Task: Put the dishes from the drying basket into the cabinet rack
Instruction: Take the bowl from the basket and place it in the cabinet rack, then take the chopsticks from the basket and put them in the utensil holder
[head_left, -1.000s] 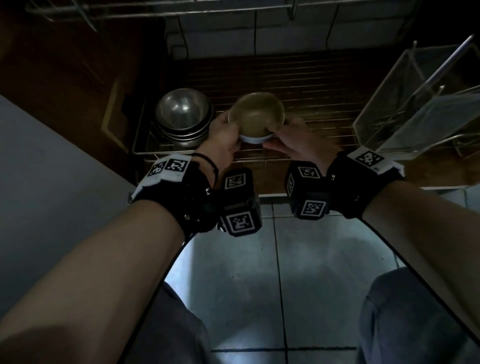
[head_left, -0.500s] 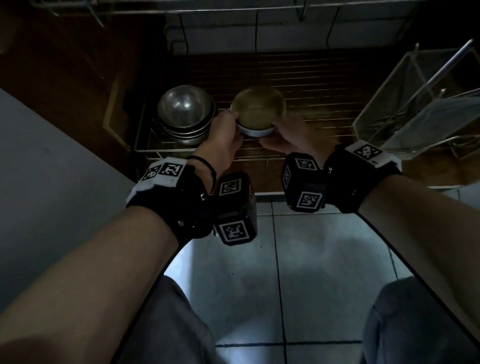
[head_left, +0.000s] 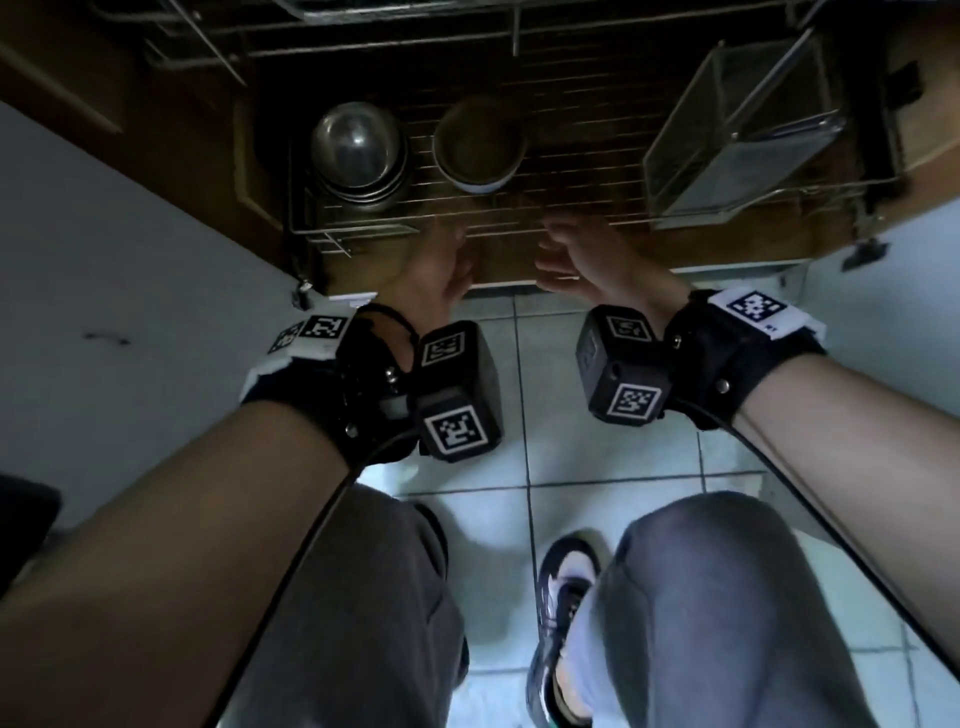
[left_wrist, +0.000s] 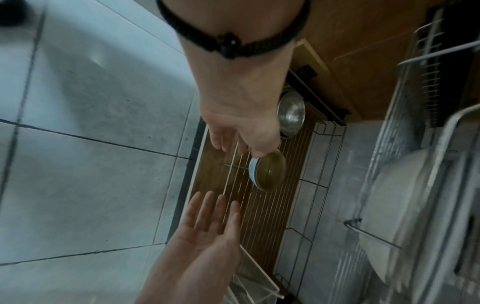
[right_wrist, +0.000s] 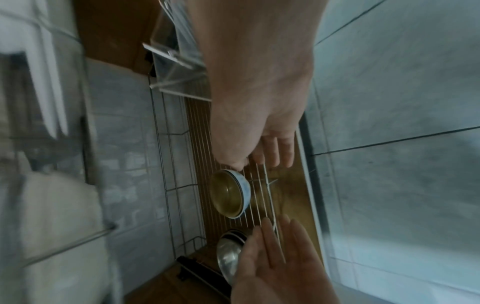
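Observation:
A small bowl (head_left: 478, 148), olive-brown inside with a pale blue outside, stands upright on the pull-out wire cabinet rack (head_left: 571, 171). Nothing touches the bowl (left_wrist: 269, 170) (right_wrist: 228, 193). Just left of it is a stack of steel bowls (head_left: 358, 150). My left hand (head_left: 441, 265) and right hand (head_left: 576, 254) hover in front of the rack's front edge, a little nearer me than the bowl. Both are empty, palms facing each other and fingers straight. The wrist views show my left hand (left_wrist: 233, 142) and right hand (right_wrist: 270, 152) with spread, relaxed fingers.
A clear plastic holder (head_left: 737, 135) stands at the rack's right end. Above hangs another wire rack (head_left: 395, 31); white plates (left_wrist: 405, 205) stand in it. A wooden cabinet door (head_left: 130, 78) is open at left. The tiled floor (head_left: 613, 467), my knees and a shoe lie below.
Both hands held the small bowl over the rack. The bowl now stands on the wires, and both hands have let go and drawn back toward me.

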